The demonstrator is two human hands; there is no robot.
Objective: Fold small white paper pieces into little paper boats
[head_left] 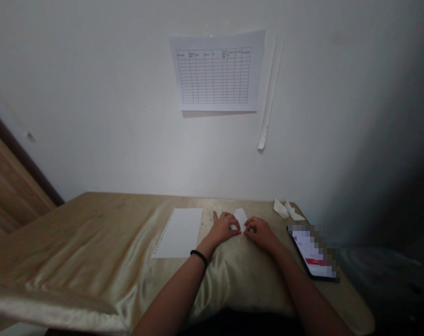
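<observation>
Between my two hands is a small piece of folded white paper (pixel 240 216), low over the cloth-covered table. My left hand (pixel 226 227) pinches its near left part with thumb and forefinger, and a black band circles that wrist. From the other side my right hand (pixel 259 230) pinches the paper's near right part, fingers curled. The fingertips hide the near edge of the paper. To the left of my left hand lies a flat sheet of notebook paper (pixel 181 233) with perforated holes along its left edge.
Two folded paper boats (pixel 285 210) rest at the table's back right corner. A phone (pixel 313 254), partly blurred out, lies near the right edge. Wrinkled satin cloth (pixel 93 242) covers the table. A printed chart (pixel 215 74) hangs on the wall behind, beside a peeling strip (pixel 267 102).
</observation>
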